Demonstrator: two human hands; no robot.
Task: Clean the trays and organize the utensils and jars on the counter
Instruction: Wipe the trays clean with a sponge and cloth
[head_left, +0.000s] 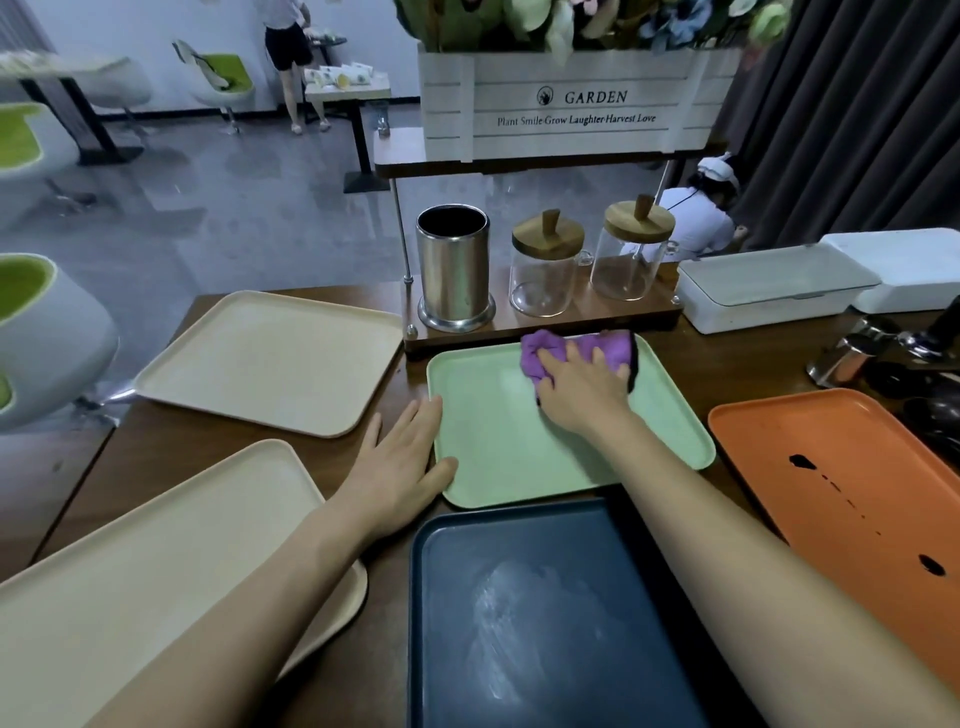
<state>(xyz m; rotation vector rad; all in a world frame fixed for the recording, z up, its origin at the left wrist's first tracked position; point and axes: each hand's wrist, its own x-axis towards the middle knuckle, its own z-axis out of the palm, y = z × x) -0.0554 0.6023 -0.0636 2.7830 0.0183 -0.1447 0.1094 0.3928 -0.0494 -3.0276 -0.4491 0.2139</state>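
Five trays are laid out on the wooden counter (737, 364). A purple cloth (543, 347) is pressed onto the far end of the green tray (519, 457) by the right hand (582, 389), fingers spread and nearly straight. The tray's left rim is touched by the left hand (400, 467), laid flat, fingers straight. Behind the tray, a metal cup (454, 265) and two glass jars (545, 275) are set on a wooden stand (571, 319).

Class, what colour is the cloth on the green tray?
The cloth is purple, with a dark edge; head view.
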